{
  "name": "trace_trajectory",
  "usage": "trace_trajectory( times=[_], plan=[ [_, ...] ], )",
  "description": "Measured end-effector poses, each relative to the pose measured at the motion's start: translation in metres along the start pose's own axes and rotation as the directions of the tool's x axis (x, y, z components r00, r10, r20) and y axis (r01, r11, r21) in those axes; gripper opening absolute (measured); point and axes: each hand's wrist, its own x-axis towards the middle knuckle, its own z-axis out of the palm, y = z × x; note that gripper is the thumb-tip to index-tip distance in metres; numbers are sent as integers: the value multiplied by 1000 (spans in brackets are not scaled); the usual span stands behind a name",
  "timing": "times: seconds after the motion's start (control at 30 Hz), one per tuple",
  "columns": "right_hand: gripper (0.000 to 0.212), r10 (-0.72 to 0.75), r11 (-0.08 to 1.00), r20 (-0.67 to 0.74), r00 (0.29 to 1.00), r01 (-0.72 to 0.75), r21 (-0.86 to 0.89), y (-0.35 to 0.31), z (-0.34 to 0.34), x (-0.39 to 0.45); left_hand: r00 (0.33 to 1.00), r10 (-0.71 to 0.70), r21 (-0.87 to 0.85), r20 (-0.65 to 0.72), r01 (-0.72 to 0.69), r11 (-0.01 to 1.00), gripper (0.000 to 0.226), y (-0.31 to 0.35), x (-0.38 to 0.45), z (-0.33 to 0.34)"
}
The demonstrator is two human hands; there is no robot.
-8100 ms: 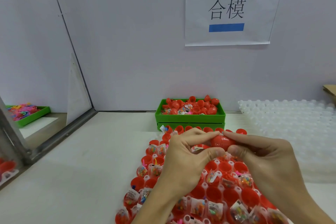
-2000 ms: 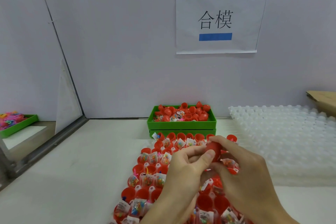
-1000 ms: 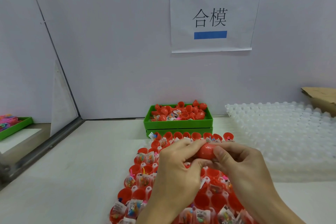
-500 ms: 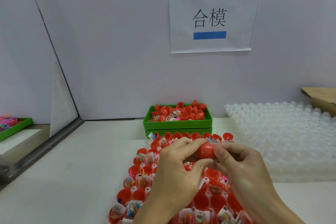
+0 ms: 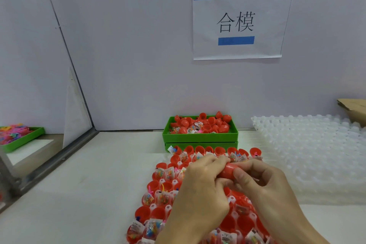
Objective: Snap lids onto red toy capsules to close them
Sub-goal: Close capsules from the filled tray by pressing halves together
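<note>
Red, glossy, egg-shaped capsule (image 5: 227, 170) is clamped between left hand (image 5: 200, 186) and right hand (image 5: 263, 184), fingers curled, above the counter (image 5: 95, 184).

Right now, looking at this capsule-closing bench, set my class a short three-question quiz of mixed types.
1. True or false: the left hand and right hand both grip one red capsule.
2. Multiple choice: the green bin at the back wall holds A) only white trays, B) loose red capsule parts and small toy packets, C) nothing.
3. Fill in: right of the tray of red capsule halves lies a stack of ____ plastic trays.

Key: 1 true; 2 B; 3 white.
</note>
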Motion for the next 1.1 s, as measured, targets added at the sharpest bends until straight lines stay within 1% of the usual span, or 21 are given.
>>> trace_trajectory(
  times=[0.03, 0.07, 0.1, 0.17, 0.2, 0.27, 0.3, 0.37, 0.43, 0.5, 0.53, 0.57, 0.6, 0.63, 0.67, 0.7, 0.73, 0.8, 0.87, 0.93, 1.1],
  plan=[
    [6, -3, 1000, 22, 1000, 4, -16, -2, 0, 0, 1000, -10, -13, 20, 10, 1000, 33, 1, 1, -1],
    [5, -2, 1000, 32, 999, 3, -21, -5, -1, 0, 999, -12, -31, 32, 13, 999, 32, 1, 2, -3],
    [13, -3, 1000, 38, 999, 4, -23, -6, -3, 0, 999, -9, -46, 36, 11, 999, 32, 1, 2, -4],
    [19, 31, 999, 58, 998, -32, 15, -8, -5, 2, 1000, -7, -72, 28, 9, 997, 36, 2, 4, -7],
    [19, 68, 995, 71, 995, -73, 72, -10, -6, 2, 1000, -15, -102, 25, 18, 995, 38, 2, 5, -8],
    [21, 171, 942, 123, 977, -199, 269, -10, -6, 4, 997, -74, -207, 32, 79, 975, 46, 3, 5, -9],
    [32, 221, 895, 170, 960, -269, 355, -10, -6, 5, 993, -110, -275, 46, 119, 954, 49, 3, 6, -10],
    [65, 291, 809, 276, 916, -390, 440, -13, -7, 4, 982, -162, -374, 94, 185, 909, 49, 3, 6, -8],
    [81, 287, 764, 333, 898, -424, 486, -19, -7, 4, 974, -184, -420, 135, 225, 879, 49, 4, 6, -7],
    [82, 264, 768, 324, 908, -402, 499, -21, -8, 3, 970, -182, -444, 161, 236, 864, 46, 3, 5, -7],
    [73, 252, 786, 306, 918, -378, 489, -20, -9, 3, 970, -173, -448, 170, 232, 864, 43, 4, 5, -6],
    [55, 235, 806, 283, 930, -350, 477, -18, -10, 4, 969, -161, -471, 185, 231, 851, 41, 4, 4, -6],
    [36, 220, 827, 253, 942, -318, 464, -16, -10, 5, 961, -165, -522, 222, 260, 812, 44, 5, 3, -5],
    [28, 198, 856, 226, 954, -281, 433, -14, -10, 5, 940, -207, -583, 273, 332, 741, 55, 7, 2, -3],
    [29, 168, 892, 211, 963, -240, 384, -12, -10, 5, 909, -270, -633, 319, 416, 653, 68, 7, 1, -1],
    [34, 129, 929, 198, 972, -188, 319, -9, -10, 5, 885, -310, -673, 348, 466, 574, 71, 7, 1, 0],
    [39, 92, 960, 188, 978, -137, 244, -8, -9, 4, 878, -322, -711, 353, 476, 518, 59, 8, 2, 1],
    [36, 36, 990, 185, 982, -60, 128, -8, -8, 3, 872, -340, -753, 353, 480, 449, 29, 9, 5, 4],
    [37, 2, 995, 201, 980, -22, 96, -8, -9, 2, 863, -363, -793, 351, 481, 374, 25, 7, 5, 7],
    [38, -25, 996, 214, 977, 7, 84, -9, -8, 1, 870, -372, -805, 323, 460, 376, 23, 6, 5, 9],
    [38, -68, 995, 164, 984, 53, 90, -7, -2, -1, 896, -381, -775, 227, 403, 486, 20, 9, 3, 11]
  ],
)
